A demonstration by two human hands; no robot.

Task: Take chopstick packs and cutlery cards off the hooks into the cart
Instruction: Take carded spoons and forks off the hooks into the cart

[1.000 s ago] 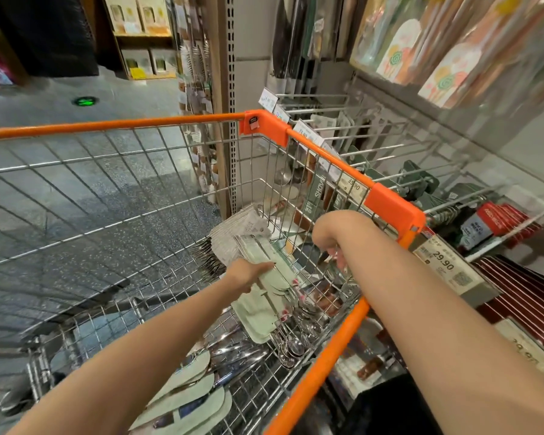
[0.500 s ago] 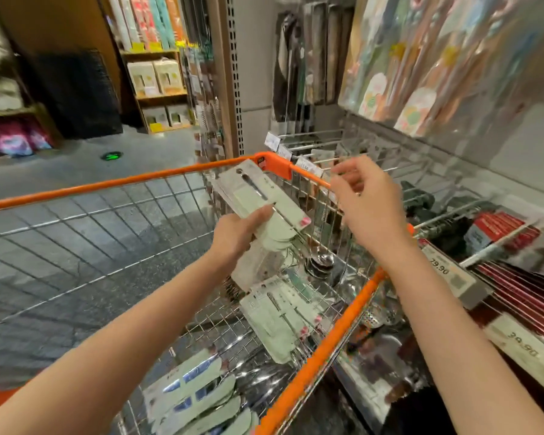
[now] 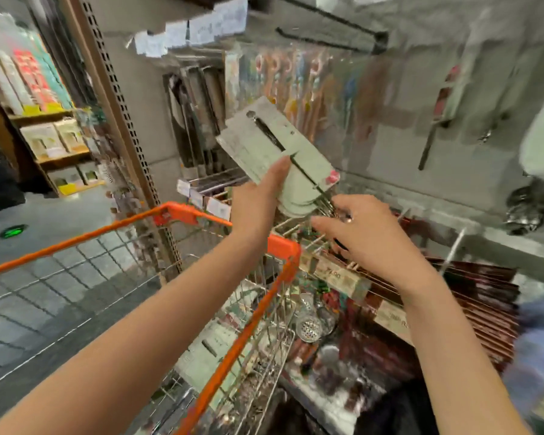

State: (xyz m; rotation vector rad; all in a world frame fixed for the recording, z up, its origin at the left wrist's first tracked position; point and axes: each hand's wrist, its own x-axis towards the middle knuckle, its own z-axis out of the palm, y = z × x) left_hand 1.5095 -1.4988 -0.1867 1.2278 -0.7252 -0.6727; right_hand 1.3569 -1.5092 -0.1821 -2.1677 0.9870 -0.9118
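Observation:
My left hand (image 3: pixel 259 199) grips a stack of pale green cutlery cards (image 3: pixel 277 149), each with a dark fork on it, held up tilted above the orange-rimmed wire cart (image 3: pixel 223 328). My right hand (image 3: pixel 365 237) hovers over the metal hooks (image 3: pixel 299 229) beside the cart's far corner, fingers loosely spread near the fork tines; I see nothing held in it. More green cards (image 3: pixel 212 346) lie in the cart. Colourful chopstick packs (image 3: pixel 296 86) hang on the wall behind, blurred.
Dark red chopstick packs (image 3: pixel 471 296) with price tags (image 3: pixel 333 274) hang at the right. A metal strainer (image 3: pixel 308 328) sits below the hooks. A perforated shelf upright (image 3: pixel 120 120) stands left of the display. Shelves with boxes (image 3: pixel 54 139) line the aisle at the far left.
My view swung up toward the wall. My left hand lifted the stack of green cards higher, above the cart rim. My right hand moved down and toward the hooks under the cards.

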